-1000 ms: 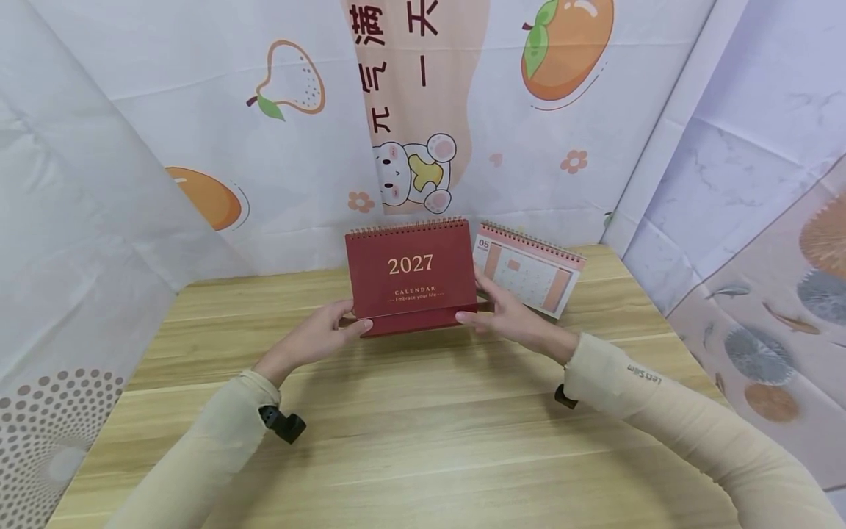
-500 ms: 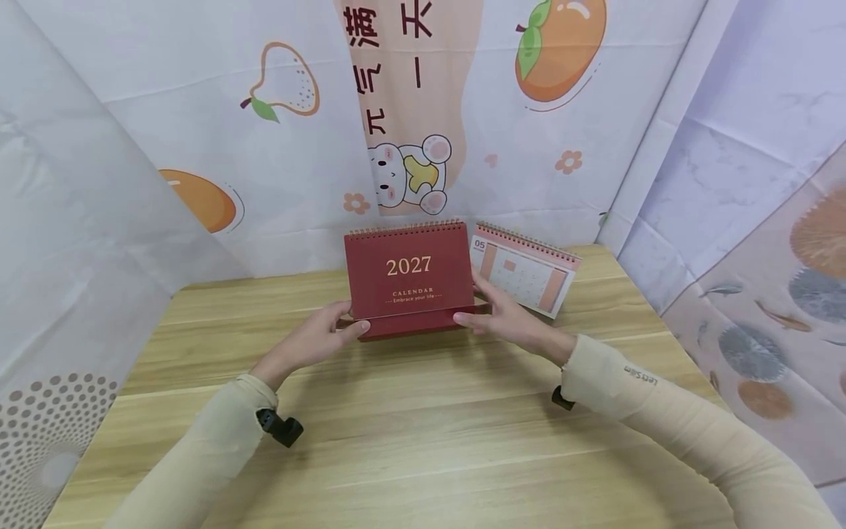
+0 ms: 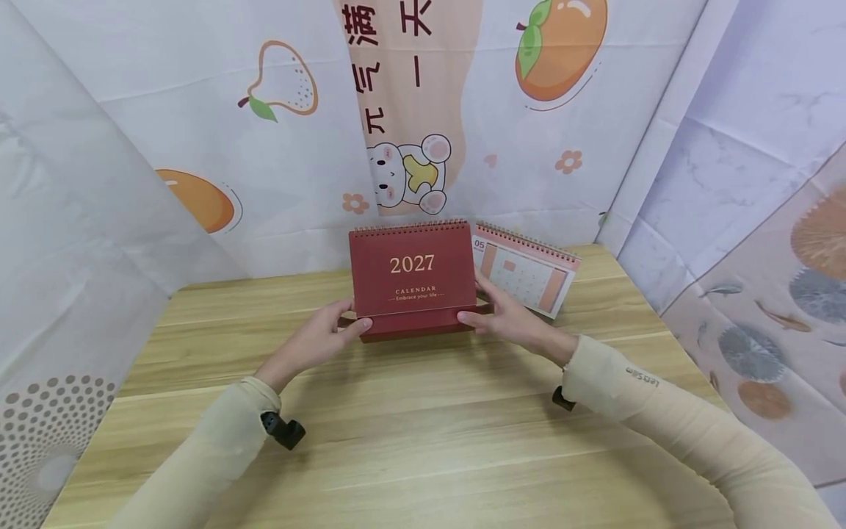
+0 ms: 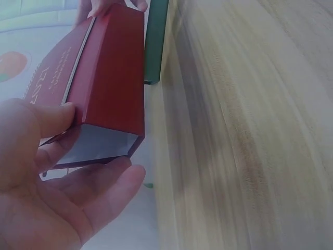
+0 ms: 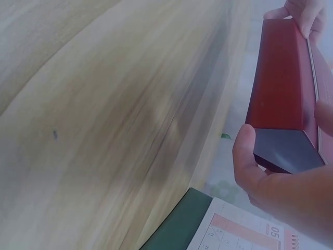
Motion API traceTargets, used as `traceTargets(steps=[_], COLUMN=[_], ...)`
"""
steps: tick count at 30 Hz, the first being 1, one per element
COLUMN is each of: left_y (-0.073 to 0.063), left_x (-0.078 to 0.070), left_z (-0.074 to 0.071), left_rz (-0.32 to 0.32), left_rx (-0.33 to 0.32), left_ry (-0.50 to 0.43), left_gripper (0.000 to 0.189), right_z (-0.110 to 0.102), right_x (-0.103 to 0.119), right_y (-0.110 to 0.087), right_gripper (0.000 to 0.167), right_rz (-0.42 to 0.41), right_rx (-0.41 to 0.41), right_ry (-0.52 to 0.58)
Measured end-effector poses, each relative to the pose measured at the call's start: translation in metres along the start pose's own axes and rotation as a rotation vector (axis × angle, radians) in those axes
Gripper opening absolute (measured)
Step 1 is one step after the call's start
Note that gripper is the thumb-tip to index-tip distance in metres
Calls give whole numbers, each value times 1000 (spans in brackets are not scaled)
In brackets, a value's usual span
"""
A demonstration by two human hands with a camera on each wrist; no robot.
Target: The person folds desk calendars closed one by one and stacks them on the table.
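Observation:
A dark red desk calendar with gold "2027" lettering and a spiral binding along its top is held between both hands, front facing me. My left hand grips its lower left corner, the thumb over the front and fingers behind, as the left wrist view shows. At the lower right corner my right hand grips it the same way. The right wrist view shows the calendar's folded base from the side, fingers curled under its end. Behind my right hand stands a second desk calendar, pink and white, marked "05".
The wood-grain table reaches back to a white printed cloth hung close behind both calendars. Another cloth hangs along the right side. The second calendar's green base shows in the right wrist view.
Over the last half second the red calendar has shifted very slightly to the right, still gripped by both hands. The pink and white calendar has stayed in place.

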State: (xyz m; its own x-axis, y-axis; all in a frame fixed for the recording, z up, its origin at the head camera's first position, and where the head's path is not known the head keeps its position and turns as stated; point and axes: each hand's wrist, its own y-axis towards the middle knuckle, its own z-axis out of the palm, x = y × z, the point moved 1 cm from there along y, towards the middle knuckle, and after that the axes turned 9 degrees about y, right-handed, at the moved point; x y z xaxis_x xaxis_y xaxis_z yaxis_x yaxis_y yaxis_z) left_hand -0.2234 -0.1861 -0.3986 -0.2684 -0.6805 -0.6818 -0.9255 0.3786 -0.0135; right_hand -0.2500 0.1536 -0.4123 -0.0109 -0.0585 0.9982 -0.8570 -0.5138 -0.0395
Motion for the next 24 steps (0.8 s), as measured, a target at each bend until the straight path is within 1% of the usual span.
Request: traceTargets(steps=[5, 14, 18, 24], left_y=[1, 1, 0, -1], left_x=[1, 3, 1, 1], left_z=[2, 4, 4, 5], left_rz=[6, -29, -26, -32], left_rx=[-21, -41, -50, -90], left_ry=[-1, -4, -17, -19], left_gripper=[41, 41, 40, 37], right_z=[-1, -2, -1, -1], right_x=[0, 0, -1, -1], right_y=[1, 3, 2, 3], right_gripper=[88, 89, 88, 88], right_rz=[-19, -42, -40, -43], right_rx=[8, 4, 1, -2], right_ry=[-22, -48, -45, -53])
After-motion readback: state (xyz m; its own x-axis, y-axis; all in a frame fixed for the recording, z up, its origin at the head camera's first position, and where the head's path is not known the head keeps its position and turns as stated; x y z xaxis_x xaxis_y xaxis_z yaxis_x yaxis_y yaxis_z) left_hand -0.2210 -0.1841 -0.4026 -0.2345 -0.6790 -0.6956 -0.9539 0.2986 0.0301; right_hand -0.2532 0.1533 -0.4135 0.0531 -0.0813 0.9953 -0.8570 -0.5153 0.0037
